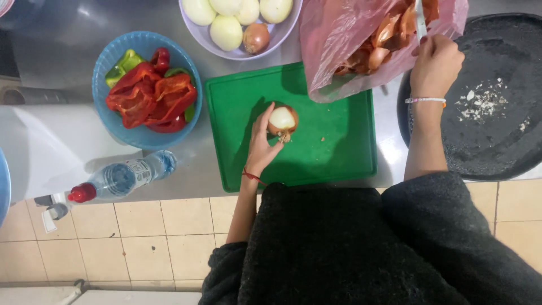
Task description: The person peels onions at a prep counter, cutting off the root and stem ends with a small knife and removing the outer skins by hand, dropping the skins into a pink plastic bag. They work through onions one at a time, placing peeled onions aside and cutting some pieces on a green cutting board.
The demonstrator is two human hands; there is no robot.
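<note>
Left hand (261,146) fingers around onion (282,120) (on green board (333,141)); right hand (435,65) gripping knife (420,20).

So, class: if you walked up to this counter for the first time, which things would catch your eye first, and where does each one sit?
The green cutting board in the middle stands out, where the left hand holds a partly peeled onion. To its left sits a blue bowl heaped with red and green pepper pieces. At upper right, the right hand holds a knife at a pink plastic bag full of onion skins.
</note>
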